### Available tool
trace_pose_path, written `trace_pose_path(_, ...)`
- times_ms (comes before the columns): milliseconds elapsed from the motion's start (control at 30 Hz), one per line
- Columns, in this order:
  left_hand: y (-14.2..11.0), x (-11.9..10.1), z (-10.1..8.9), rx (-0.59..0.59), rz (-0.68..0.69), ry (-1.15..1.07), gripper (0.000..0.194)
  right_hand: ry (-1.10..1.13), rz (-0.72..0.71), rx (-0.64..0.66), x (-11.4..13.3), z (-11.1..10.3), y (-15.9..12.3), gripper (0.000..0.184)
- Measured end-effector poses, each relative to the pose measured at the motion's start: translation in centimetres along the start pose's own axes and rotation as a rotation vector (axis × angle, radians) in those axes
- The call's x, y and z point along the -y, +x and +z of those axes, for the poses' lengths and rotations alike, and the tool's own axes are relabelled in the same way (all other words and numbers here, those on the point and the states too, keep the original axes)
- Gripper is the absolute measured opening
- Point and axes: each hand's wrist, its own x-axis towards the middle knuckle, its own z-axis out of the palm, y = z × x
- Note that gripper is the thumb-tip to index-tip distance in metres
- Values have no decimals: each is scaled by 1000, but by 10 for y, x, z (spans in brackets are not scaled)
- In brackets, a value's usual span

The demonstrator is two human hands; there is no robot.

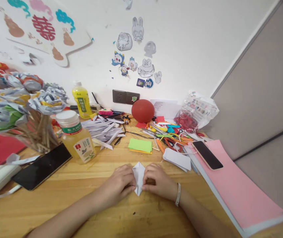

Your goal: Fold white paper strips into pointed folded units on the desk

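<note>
A small folded piece of white paper (138,175), pointed at its top and bottom ends, is between my two hands just above the wooden table (111,221). My left hand (123,181) pinches its left edge with thumb and fingers. On the opposite side, my right hand (156,180) has its fingers curled and closed on the right edge; a bracelet (178,194) circles that wrist. Beyond the hands lies a small stack of green paper slips (140,145). A stack of white paper slips (177,159) is to the right of it.
Two drink bottles (78,140) (81,99), a dark phone (43,167) and paper flowers (47,100) stand or lie left. Paper strips (103,130), a red balloon (142,111) and a plastic bag (198,110) line the back. Another phone (207,155) rests on pink paper (240,188) at right.
</note>
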Motion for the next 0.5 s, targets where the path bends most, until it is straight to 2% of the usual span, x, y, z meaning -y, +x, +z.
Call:
trace_pose_path(267, 2, -10, 8, -72, -107, 119, 16, -27, 124, -49, 13, 3, 0, 18)
trace_pose_path(500, 6, -10, 13, -99, -152, 179, 12, -42, 192, -73, 17, 8, -1, 18)
